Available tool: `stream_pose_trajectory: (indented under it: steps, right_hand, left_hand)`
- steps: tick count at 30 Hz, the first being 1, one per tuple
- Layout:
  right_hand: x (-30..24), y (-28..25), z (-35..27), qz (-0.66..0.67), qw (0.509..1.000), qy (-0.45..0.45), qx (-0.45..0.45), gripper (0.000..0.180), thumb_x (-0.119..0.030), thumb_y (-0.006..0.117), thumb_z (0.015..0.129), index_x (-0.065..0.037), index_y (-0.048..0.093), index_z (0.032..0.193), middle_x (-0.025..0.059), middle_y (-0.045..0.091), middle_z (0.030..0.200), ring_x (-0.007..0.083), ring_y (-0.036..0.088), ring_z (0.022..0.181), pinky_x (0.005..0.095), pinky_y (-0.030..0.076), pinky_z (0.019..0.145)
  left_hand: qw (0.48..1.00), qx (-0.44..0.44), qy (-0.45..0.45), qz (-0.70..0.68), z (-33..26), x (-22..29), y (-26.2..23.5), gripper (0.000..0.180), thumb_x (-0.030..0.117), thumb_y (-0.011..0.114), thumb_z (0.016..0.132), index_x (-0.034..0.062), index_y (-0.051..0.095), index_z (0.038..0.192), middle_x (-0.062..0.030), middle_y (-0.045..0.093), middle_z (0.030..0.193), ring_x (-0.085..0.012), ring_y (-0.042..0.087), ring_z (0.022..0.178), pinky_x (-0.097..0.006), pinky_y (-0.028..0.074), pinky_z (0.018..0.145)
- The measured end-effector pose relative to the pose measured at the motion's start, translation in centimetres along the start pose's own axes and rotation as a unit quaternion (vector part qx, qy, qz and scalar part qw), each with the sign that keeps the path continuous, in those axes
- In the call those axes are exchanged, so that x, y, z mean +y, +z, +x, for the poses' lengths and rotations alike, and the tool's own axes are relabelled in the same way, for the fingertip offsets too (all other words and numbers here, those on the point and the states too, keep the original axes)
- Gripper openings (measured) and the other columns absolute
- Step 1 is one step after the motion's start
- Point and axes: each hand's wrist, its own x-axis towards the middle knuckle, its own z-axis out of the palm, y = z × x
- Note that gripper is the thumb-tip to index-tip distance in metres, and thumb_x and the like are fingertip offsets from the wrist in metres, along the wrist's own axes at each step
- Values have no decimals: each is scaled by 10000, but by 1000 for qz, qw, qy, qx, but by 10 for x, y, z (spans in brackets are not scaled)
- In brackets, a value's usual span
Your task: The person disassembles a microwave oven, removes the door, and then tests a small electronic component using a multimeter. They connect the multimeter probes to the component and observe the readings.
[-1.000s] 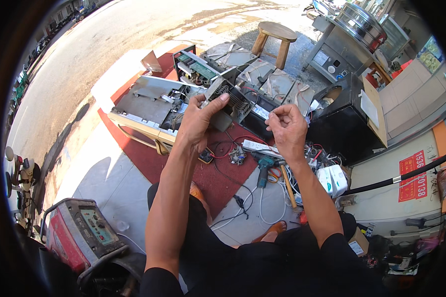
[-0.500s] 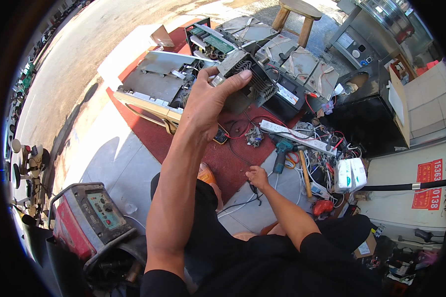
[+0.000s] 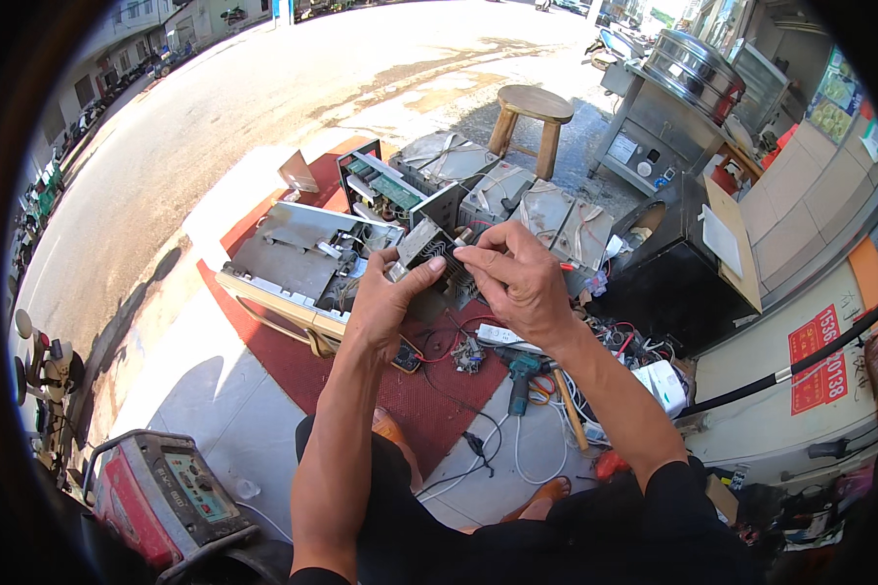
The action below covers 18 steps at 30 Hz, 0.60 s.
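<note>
My left hand (image 3: 379, 304) is wrapped round a grey metal block with dark cooling fins, a heat sink (image 3: 421, 244), raised over the red mat. Close against its right side, my right hand (image 3: 525, 281) is closed, with thumb and forefinger pinched together. What that pinch holds, if anything, is too small to make out. Beyond the heat sink, an opened metal case with a green circuit board (image 3: 385, 191) stands upright. To the left lies a wide opened appliance casing (image 3: 298, 255) with bare wiring inside.
Below my hands are a red mat (image 3: 361, 390), a multimeter (image 3: 407, 355), a teal cordless drill (image 3: 520, 375) and a hammer (image 3: 570, 409). Grey batteries (image 3: 561, 219) and a wooden stool (image 3: 537, 102) stand farther off. A red generator (image 3: 156, 502) sits lower left; a black cabinet (image 3: 668, 273) stands right.
My right hand has come up from low over the mat to the heat sink's right side. My left hand still holds the heat sink, now lower in view. The view has shifted.
</note>
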Motion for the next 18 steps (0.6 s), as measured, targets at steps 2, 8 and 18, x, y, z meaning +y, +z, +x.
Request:
stream_pose_trajectory:
  steps: [2,8,18]
  right_hand:
    - [-2,0,7,-38,998,-25,-43,295,17,726,847,-70,761,1127,100,633,990,292,688,914,393,576,775]
    - [-6,-8,-1,-119,987,-45,-94,322,-11,665,889,-39,703,1207,120,594,1017,307,669,979,402,586,813]
    - [-10,-6,-6,-98,991,-11,-88,307,8,644,882,-11,706,1182,135,586,1001,330,649,970,422,562,816]
  left_hand:
    - [1000,-13,4,-4,-4,0,4,899,292,928,824,-89,388,1434,-219,626,1208,-277,718,988,-394,648,756]
    - [999,-31,-11,5,-5,1,7,878,334,892,856,-25,373,1467,-182,596,1247,-297,707,1036,-482,661,789]
    - [1000,-13,-11,-16,-4,-8,8,901,279,945,794,-44,375,1414,-215,624,1206,-265,715,962,-414,648,709]
